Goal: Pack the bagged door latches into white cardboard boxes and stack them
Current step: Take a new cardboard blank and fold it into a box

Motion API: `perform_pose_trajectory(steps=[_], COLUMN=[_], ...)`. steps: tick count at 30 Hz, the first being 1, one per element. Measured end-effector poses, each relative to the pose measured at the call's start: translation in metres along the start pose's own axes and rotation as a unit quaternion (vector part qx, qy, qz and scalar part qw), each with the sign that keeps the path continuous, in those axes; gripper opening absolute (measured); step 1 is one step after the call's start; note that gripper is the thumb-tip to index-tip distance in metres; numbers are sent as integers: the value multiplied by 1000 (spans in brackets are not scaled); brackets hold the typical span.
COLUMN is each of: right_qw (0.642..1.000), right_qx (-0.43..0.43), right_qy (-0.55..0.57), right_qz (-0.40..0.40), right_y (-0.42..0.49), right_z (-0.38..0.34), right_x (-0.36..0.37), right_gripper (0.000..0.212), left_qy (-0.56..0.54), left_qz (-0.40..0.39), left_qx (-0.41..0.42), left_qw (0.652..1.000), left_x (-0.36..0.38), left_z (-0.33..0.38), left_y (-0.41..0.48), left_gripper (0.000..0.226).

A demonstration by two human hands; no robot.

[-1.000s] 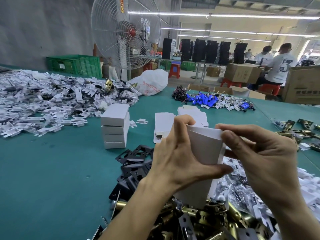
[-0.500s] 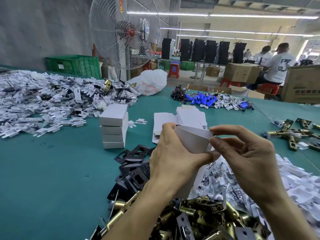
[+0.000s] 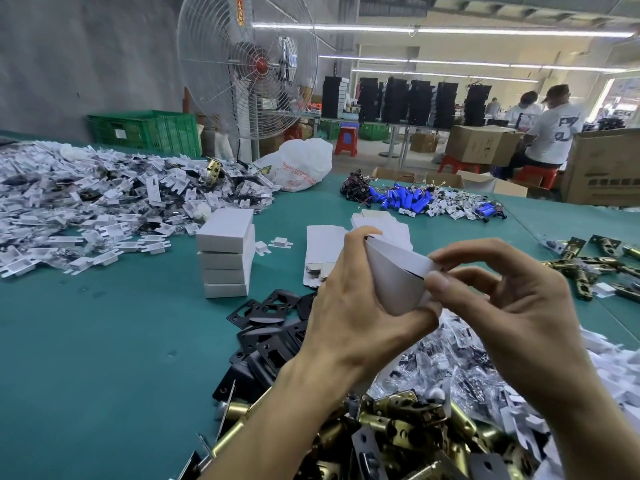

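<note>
**Worker folds a white cardboard box into shape above a table heaped with door hardware.**

The left grip clasps the half-formed box, while the right grip pinches its top flap. Too hard a squeeze could crease the thin card or tear the flap. The bagged latches lie just below, unpacked. Brass latches crowd the near edge, and bare table opens to the left, beside the stack of finished boxes.
</note>
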State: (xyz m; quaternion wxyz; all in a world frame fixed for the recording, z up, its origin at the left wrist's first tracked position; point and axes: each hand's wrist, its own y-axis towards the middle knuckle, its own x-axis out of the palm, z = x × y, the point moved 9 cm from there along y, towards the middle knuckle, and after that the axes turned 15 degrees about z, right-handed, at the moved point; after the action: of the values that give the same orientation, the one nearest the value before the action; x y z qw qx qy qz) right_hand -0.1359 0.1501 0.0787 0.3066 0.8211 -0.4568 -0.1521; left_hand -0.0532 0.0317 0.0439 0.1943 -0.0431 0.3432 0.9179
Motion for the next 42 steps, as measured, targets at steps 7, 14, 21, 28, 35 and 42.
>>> perform_pose_trajectory(steps=[7,14,21,28,35,42], right_qw=[999,994,989,982,982,979], right_qx=[32,48,72,79,44,33], right_qy=[-42,-90,-100,-137,-175,-175], right_qz=[-7,43,80,103,55,99], right_y=[-3,-2,0,0,0,3], right_z=[6,13,32,44,29,23], right_x=[2,-4,-16,-22,-13,-22], right_gripper=[26,23,8,14,7,16], left_qy=[93,133,173,185,194,155], left_qz=[21,-6,-22,-14,-28,-61], left_qx=[69,129,155,160,169,162], left_qw=[993,983,972,969,966,973], left_x=[-6,3,7,7,8,15], left_z=[8,15,18,20,19,18], left_y=[0,-6,-6,-7,-7,-12], left_gripper=[84,90,101,93,91,92])
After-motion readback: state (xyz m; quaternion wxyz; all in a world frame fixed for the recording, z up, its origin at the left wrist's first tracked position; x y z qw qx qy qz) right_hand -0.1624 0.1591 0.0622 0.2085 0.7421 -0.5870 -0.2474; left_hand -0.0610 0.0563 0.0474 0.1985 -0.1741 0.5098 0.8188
